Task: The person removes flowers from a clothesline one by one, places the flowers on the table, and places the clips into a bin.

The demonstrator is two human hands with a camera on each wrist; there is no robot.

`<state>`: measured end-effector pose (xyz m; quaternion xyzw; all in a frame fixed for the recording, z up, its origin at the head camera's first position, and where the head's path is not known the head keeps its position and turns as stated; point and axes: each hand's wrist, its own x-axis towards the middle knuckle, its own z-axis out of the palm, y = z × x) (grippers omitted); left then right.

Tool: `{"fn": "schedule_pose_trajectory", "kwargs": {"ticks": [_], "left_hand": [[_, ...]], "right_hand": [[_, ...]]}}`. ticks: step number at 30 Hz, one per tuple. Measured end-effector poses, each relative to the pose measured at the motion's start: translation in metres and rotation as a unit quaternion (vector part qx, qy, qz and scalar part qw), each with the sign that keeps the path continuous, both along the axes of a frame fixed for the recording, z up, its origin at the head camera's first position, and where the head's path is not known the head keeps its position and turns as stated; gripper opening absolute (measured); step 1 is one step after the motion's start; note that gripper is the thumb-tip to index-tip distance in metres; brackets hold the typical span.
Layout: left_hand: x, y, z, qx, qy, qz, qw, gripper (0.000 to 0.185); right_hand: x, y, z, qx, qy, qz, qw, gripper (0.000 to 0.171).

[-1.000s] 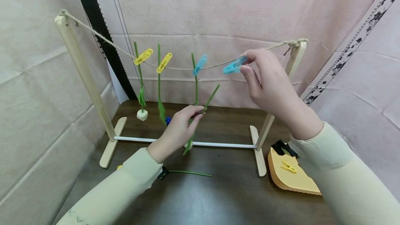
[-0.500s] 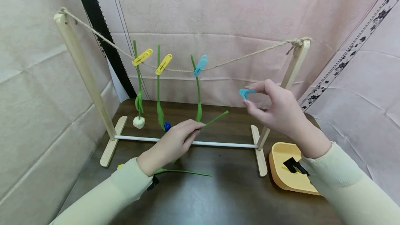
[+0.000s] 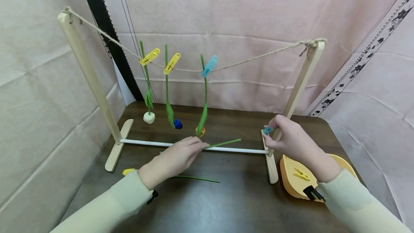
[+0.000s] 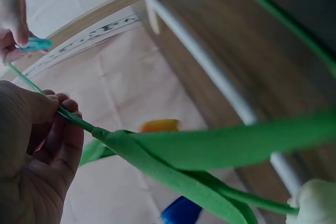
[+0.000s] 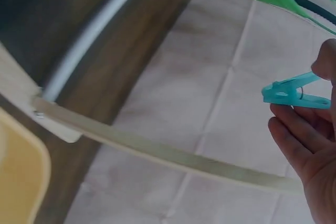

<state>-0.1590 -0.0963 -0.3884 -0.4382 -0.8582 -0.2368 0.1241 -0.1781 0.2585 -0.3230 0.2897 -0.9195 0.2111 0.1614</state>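
- Dropped way down since a second ago: right hand (image 3: 291, 141) was up at the twine (image 3: 258, 58), now sits low beside the right wooden post (image 3: 299, 82), near the rack's foot
- Pinching a small turquoise clothespin (image 3: 268, 130) between thumb and fingertips, other fingers loosely curled; peg clear of the line, just in front of the post
- Left hand (image 3: 176, 155) lower too, down over the white crossbar (image 3: 226, 149), fingers curled round a green flower stem (image 3: 224, 142) that pokes out to the right, almost level
- From the left wrist view: same stem (image 4: 73, 120) squeezed between thumb and fingers (image 4: 60, 135), green leaves trailing off below
- Hanging on the twine: two yellow pegs (image 3: 150, 56) and one blue peg (image 3: 209, 66), each holding a stem head-down
- Lying on the dark table (image 3: 226, 197): another loose stem (image 3: 194, 179) under the left forearm, plus a yellow tray (image 3: 291, 179) at right with a yellow peg (image 3: 301, 174) in it
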Motion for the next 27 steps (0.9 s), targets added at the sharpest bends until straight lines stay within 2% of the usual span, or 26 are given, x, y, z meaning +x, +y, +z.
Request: {"fn": "schedule_pose_trajectory", "kwargs": {"ticks": [6, 10, 15, 18, 23, 27], "left_hand": [[0.003, -0.007, -0.024, -0.088, 0.007, 0.020, 0.9959, 0.030], [0.004, -0.010, -0.040, -0.144, 0.024, 0.022, 0.9891, 0.033], [0.005, -0.015, -0.059, -0.186, 0.009, 0.027, 0.9821, 0.034], [0.007, -0.016, -0.069, -0.202, 0.008, 0.025, 0.9790, 0.033], [0.010, -0.017, -0.078, -0.223, 0.021, 0.021, 0.9744, 0.028], [0.013, -0.018, -0.082, -0.234, 0.033, 0.024, 0.9713, 0.026]], "right_hand": [[0.006, 0.018, -0.013, 0.051, -0.123, -0.039, 0.990, 0.018], [0.010, 0.036, -0.025, 0.068, -0.137, -0.058, 0.987, 0.016], [0.017, 0.059, -0.036, 0.088, -0.143, -0.092, 0.982, 0.012], [0.018, 0.073, -0.044, 0.097, -0.165, -0.101, 0.976, 0.010], [0.016, 0.094, -0.057, 0.115, -0.190, -0.119, 0.968, 0.015], [0.012, 0.112, -0.070, 0.148, -0.217, -0.138, 0.955, 0.021]]}}
